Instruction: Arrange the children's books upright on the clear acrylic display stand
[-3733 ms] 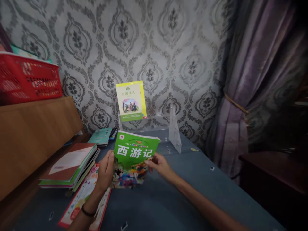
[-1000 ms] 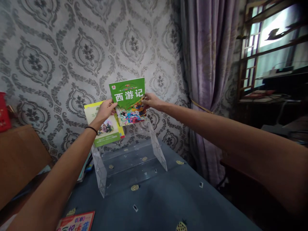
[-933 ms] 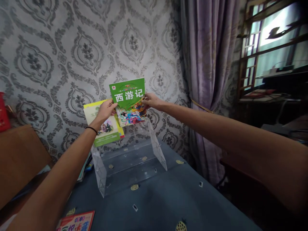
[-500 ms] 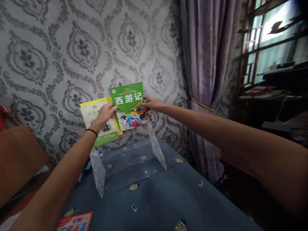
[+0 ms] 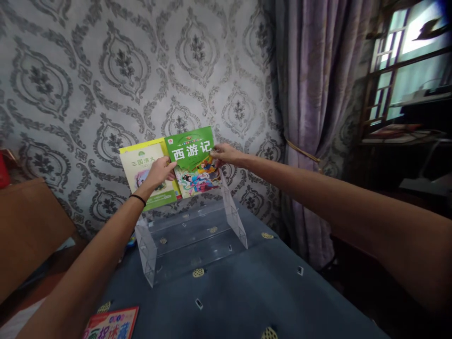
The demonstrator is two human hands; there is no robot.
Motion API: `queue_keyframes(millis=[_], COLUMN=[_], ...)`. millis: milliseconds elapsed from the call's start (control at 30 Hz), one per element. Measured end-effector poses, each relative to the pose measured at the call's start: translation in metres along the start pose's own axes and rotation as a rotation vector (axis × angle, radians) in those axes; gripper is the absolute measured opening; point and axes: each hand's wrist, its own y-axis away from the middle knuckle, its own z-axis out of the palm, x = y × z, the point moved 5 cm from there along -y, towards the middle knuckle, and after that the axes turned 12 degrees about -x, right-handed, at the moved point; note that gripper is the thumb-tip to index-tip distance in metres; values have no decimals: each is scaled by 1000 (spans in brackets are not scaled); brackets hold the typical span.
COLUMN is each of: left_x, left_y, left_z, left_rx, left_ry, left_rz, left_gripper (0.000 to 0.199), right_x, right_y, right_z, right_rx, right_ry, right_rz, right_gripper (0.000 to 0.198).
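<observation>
A green picture book point(image 5: 192, 155) with white Chinese characters and colourful figures stands upright at the top of a clear plastic rack point(image 5: 235, 214). My right hand point(image 5: 228, 155) pinches its right edge. My left hand point(image 5: 163, 172), with a black band at the wrist, is closed at its left edge, the fingertips partly behind the cover. Left of it a cream-and-green book point(image 5: 132, 162) leans on the same top tier, partly covered by my left hand. A yellow book point(image 5: 155, 142) shows behind that one. The lower tiers of the rack are see-through.
The rack stands on a dark blue tablecloth point(image 5: 254, 292) with pineapple prints, before a patterned wall. A red-edged book point(image 5: 115, 324) lies at the front left. A cardboard box point(image 5: 33, 230) is at the left. A purple curtain point(image 5: 310, 94) hangs at the right.
The green book sits slightly lower and nearer the rack, both hands still on it. The whole view has shifted a little.
</observation>
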Motion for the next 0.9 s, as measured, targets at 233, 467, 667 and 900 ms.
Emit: queue_keyframes(millis=[233,467,667,900], left_x=[3,4,10,14], left_y=[2,6,13,14], left_z=[1,4,8,9], left_rx=[79,139,127,94], left_ry=[-105,-156,-255,-317], left_rz=[41,60,39,32], left_gripper=[18,14,11,12], right_x=[4,7,2,-3], right_y=[5,6,12,20], right_z=[2,4,4,5], right_rx=[51,69,77,95], right_ry=[93,100,111,106], right_rz=[33,14,38,81], right_gripper=[24,27,30,35])
